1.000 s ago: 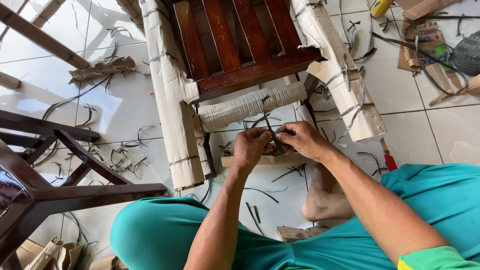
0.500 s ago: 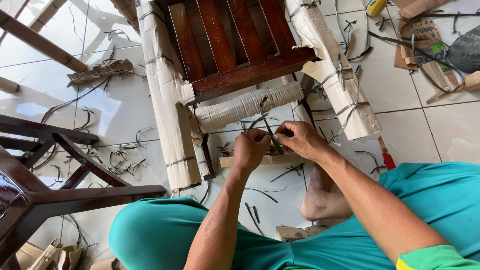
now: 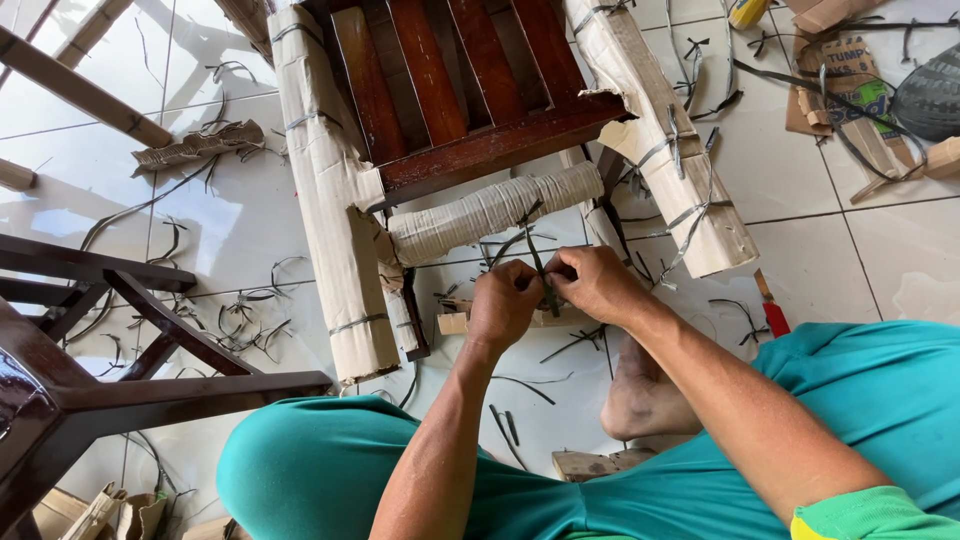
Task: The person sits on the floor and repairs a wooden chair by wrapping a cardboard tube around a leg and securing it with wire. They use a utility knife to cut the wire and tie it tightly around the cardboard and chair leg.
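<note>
My left hand [image 3: 503,305] and my right hand [image 3: 598,283] meet just below a chair rail wrapped in cardboard [image 3: 495,212]. Both pinch a thin dark plastic strap [image 3: 536,259] that loops up around that wrapped rail. The rail belongs to a dark wooden chair [image 3: 450,90] lying on the white tiled floor, its two side rails [image 3: 330,200] also wrapped in cardboard and bound with straps. My legs in teal trousers [image 3: 330,470] frame the spot and my bare foot [image 3: 640,395] rests under my right forearm.
Cut strap offcuts [image 3: 235,320] litter the tiles at left. A dark wooden frame [image 3: 120,390] stands at the lower left. Cardboard scraps and a dark tyre [image 3: 930,90] lie at the upper right, a red-handled tool [image 3: 772,312] by the right rail.
The view has shifted slightly; my hands stay at the same spot on the strap, working it closer to the wrapped rail.
</note>
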